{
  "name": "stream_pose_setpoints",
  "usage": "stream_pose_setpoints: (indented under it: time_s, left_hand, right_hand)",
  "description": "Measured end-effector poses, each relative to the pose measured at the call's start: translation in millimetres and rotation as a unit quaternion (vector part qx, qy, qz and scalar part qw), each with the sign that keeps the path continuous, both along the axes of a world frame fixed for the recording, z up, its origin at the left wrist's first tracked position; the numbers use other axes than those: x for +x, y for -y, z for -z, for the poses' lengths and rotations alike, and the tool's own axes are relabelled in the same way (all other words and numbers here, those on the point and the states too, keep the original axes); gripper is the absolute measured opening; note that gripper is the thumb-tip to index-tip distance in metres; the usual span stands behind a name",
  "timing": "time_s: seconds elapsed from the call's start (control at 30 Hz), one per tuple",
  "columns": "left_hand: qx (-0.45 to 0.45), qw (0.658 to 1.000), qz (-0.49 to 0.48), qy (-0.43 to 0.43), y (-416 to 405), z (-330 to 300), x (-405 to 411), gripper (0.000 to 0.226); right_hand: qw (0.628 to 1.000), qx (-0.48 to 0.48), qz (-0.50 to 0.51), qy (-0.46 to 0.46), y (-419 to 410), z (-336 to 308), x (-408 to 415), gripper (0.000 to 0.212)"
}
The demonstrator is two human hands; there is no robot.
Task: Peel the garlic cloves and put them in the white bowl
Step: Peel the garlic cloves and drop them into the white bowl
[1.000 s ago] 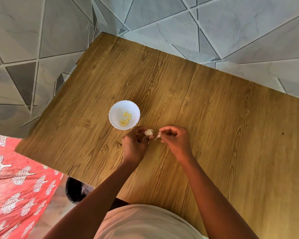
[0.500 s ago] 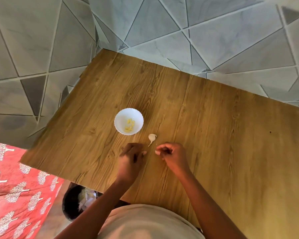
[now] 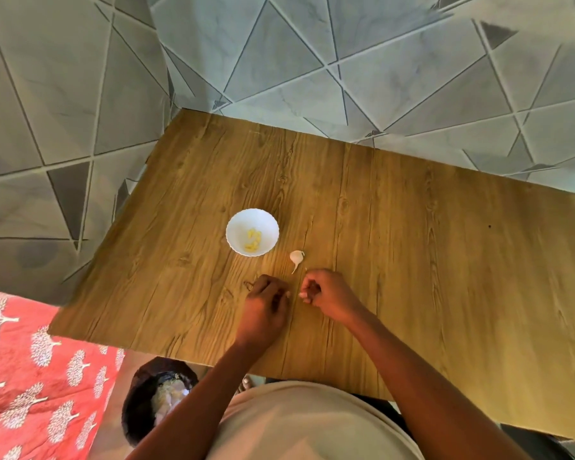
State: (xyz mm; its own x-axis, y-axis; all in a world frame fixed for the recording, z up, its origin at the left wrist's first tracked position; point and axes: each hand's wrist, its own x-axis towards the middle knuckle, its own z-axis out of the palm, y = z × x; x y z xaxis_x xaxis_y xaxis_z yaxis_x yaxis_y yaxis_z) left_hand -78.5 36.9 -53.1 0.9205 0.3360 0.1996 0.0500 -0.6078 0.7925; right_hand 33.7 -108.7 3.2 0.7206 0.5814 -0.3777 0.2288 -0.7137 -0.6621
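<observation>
A white bowl (image 3: 252, 232) with a scalloped rim stands on the wooden table (image 3: 412, 260) and holds several peeled yellow cloves. Just right of it and nearer to me lies a piece of unpeeled garlic (image 3: 296, 257) with a thin stem, touched by neither hand. My right hand (image 3: 329, 295) is curled below the garlic, its fingertips pinched on something small and pale that looks like a garlic clove. My left hand (image 3: 266, 303) sits close beside it with fingers curled in and nothing visible inside.
A black bin (image 3: 156, 403) holding pale peel scraps stands on the floor below the table's near edge, at my left. A red patterned cloth (image 3: 30, 360) lies at the lower left. Grey tiled walls border the table's far and left sides.
One second ago my left hand held the garlic piece up while my right hand pulled at it. The garlic now lies on the table, and both hands have drawn back toward me.
</observation>
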Motion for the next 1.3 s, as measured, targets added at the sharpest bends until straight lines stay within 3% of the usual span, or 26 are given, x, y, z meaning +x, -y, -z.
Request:
stream_pose_setpoints:
  time_s: [0.13, 0.43, 0.73, 1.07, 1.13, 1.23, 1.3]
  left_hand:
    - [-0.003, 1.0, -0.018, -0.003, 1.1, 0.9, 0.1, 0.012]
    - [0.024, 0.997, -0.069, -0.03, 13.9, -5.5, -4.4, 0.012]
    - [0.039, 0.997, -0.061, -0.025, 12.8, -5.5, -2.2, 0.01]
    - [0.008, 0.996, -0.081, -0.046, 14.9, -5.9, -0.8, 0.013]
    - [-0.015, 0.994, -0.096, -0.055, 15.8, -6.3, 1.9, 0.015]
    - [-0.067, 0.992, -0.094, -0.052, 15.3, -10.6, 7.5, 0.02]
    - [-0.136, 0.987, -0.071, -0.047, 16.3, -20.5, 11.4, 0.024]
  right_hand:
    - [0.999, -0.03, -0.029, 0.009, -4.7, -1.3, 7.2, 0.004]
    - [0.999, -0.035, -0.03, -0.001, -6.7, -6.9, 13.0, 0.008]
    - [0.993, -0.081, -0.018, 0.084, -16.1, 2.0, 2.3, 0.013]
    - [0.988, -0.124, -0.008, 0.093, -27.1, -9.9, -6.2, 0.034]
    - [0.992, -0.11, 0.011, 0.058, -23.0, -9.8, -0.7, 0.028]
    - [0.992, -0.004, 0.066, -0.11, -7.5, -6.9, 13.8, 0.009]
    - [0.975, 0.059, 0.109, -0.185, 3.5, -13.3, 17.0, 0.012]
